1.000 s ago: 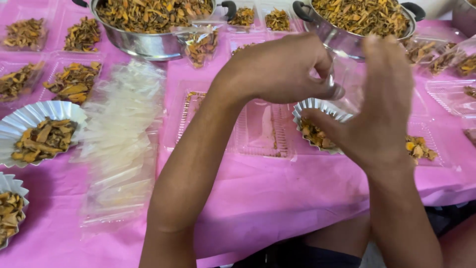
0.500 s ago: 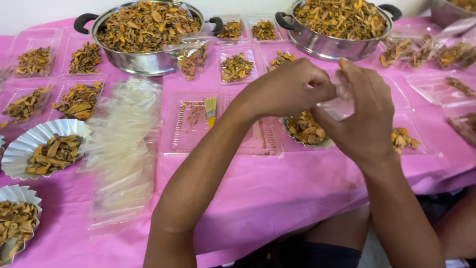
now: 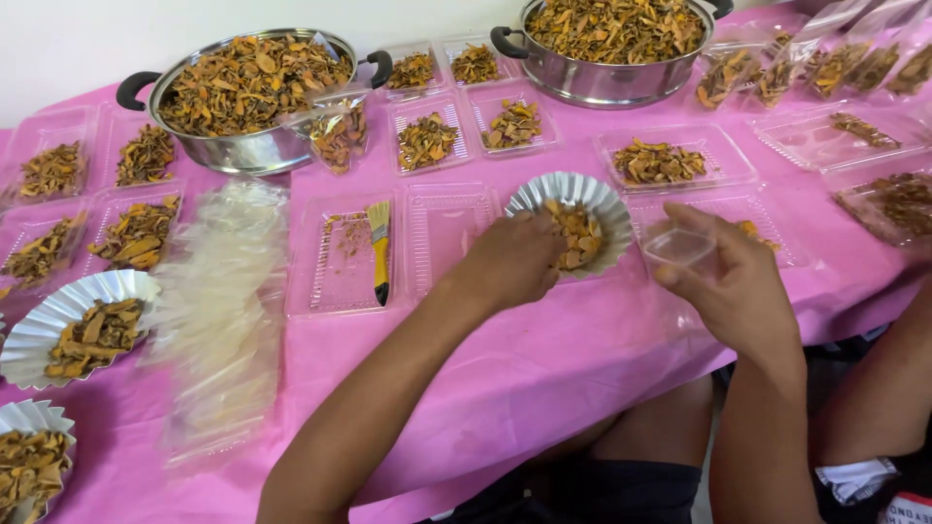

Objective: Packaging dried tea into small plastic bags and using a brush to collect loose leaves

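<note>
My right hand (image 3: 733,281) curls around a small clear plastic bag (image 3: 682,248), thumb and fingers pinching its mouth so it stands open just above the near edge of the bench under its pink plastic cloth (image 3: 544,378). My left hand (image 3: 513,260) reaches over from the other side, fingers bunched and dipped into the dried orange-brown root slices (image 3: 578,233) heaped in a crinkled silver foil dish (image 3: 573,199); I cannot tell whether it has closed on any pieces, since the fingertips are buried in the heap. That dish sits just left of the bag, tipped a little toward me. Left of it lie two clear ridged plastic trays (image 3: 442,233), one carrying a yellow-handled flat brush (image 3: 380,247) and a few crumbs. Further left is a loose sheaf of clear plastic bags (image 3: 228,311), and beside that, at the bench's left edge, two more foil dishes of slices (image 3: 73,325). Beyond my hands, clear shallow trays with small portions of slices (image 3: 660,160) spread across the cloth. At the back stand two steel pots with black handles, the left pot (image 3: 243,97) and the right pot (image 3: 607,44), both piled high with the same slices, and filled clear pouches (image 3: 777,68) lie at the far right.
</note>
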